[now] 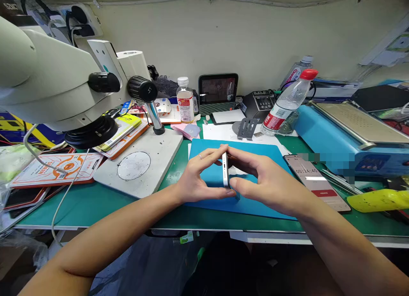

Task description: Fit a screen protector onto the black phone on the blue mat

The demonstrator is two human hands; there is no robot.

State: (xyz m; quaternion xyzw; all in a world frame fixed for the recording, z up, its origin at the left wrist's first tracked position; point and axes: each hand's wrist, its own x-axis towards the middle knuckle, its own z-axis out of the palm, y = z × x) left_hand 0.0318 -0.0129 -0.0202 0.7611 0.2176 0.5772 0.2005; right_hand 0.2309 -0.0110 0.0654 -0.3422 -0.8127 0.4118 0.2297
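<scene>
A smartphone (225,170) stands on edge between my hands, its narrow end with the charging port and speaker holes turned toward me. My left hand (200,176), with a ring on one finger, grips it from the left, fingers at the far edge and thumb at the near edge. From the other side my right hand (260,176) closes on the same phone with fingertips and thumb. The phone is over a blue mat (207,206). Behind the right fingers a small white piece (238,170) shows in part; its kind is unclear.
To the left stands a microscope (57,82) over its pale base (166,155). A second phone (315,181) showing a timer lies right of the mat, near a yellow bottle (377,201) and a blue machine (335,138). Drink bottles (281,112) and a small screen (218,89) stand behind.
</scene>
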